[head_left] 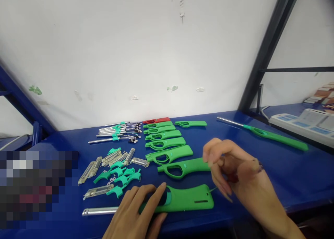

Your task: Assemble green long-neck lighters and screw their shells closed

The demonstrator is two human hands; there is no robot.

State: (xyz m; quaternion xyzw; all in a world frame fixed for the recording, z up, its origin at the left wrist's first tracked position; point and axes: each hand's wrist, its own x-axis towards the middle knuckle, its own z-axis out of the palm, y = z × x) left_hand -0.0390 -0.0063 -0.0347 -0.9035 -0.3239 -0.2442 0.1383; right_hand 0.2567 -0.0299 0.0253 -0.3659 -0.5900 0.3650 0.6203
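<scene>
left hand [138, 211]: closed over lighter [190, 199], thumb at near edge, likely steadying it flat on table [197, 141] | right hand [242, 173]: half-curled off lighter's butt, blurred, can't tell if gripping anything | behind lighter: shells [182, 153] in a row, likely for easy picking | behind lighter's rod: triggers [117, 171], tanks [100, 191] loosely heaped

Smooth green plastic, softly glossy, forms the lighter body [188, 198] under our left hand [138, 211]; its nozzle [100, 211] is shiny metal. We see clear, glossy plastic tanks [90, 171], teal plastic triggers [117, 191], a red plastic shell [156, 120], a glossy blue tabletop [224, 131], and a matt white wall [146, 51], roughened where its surface is chipped.
</scene>
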